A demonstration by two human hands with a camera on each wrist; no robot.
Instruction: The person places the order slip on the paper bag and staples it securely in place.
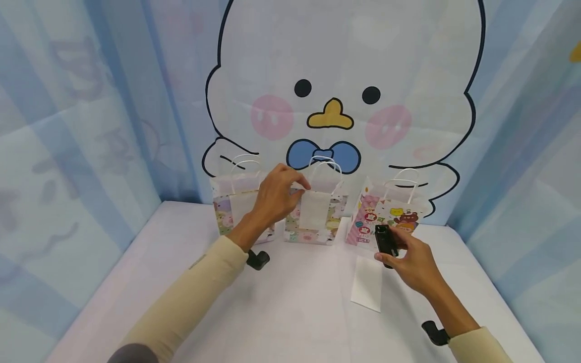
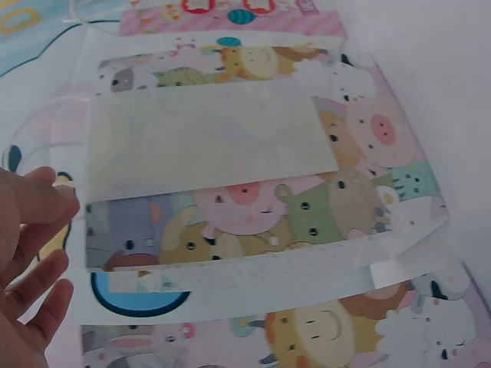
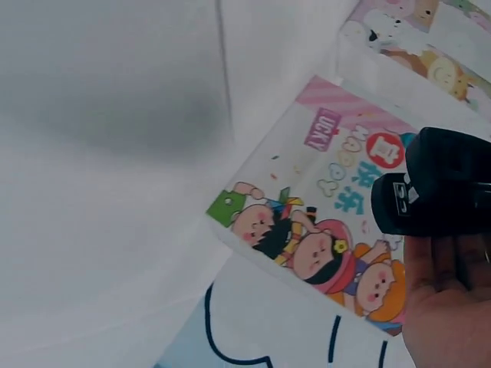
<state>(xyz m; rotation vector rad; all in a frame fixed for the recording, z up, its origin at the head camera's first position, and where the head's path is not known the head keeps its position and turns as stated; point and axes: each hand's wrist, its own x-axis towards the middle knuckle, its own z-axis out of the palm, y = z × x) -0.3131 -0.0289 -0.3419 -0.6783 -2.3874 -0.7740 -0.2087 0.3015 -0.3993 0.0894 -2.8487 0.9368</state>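
My left hand is at the top edge of the middle paper bag, a bag printed with cartoon animals. Its thumb and index finger are beside the upper corner of a white paper strip on the bag's front. In the left wrist view the fingers are bent loosely just off the bag's edge, with nothing between them. A black stapler is gripped in my right hand, in front of the pink-and-white party bag. The right wrist view shows the stapler's end over that bag.
Left of the middle bag stands another animal-print bag, partly behind my left arm. A loose white paper strip lies on the white table below the right bag. A cloth backdrop with a cartoon bird rises behind the bags.
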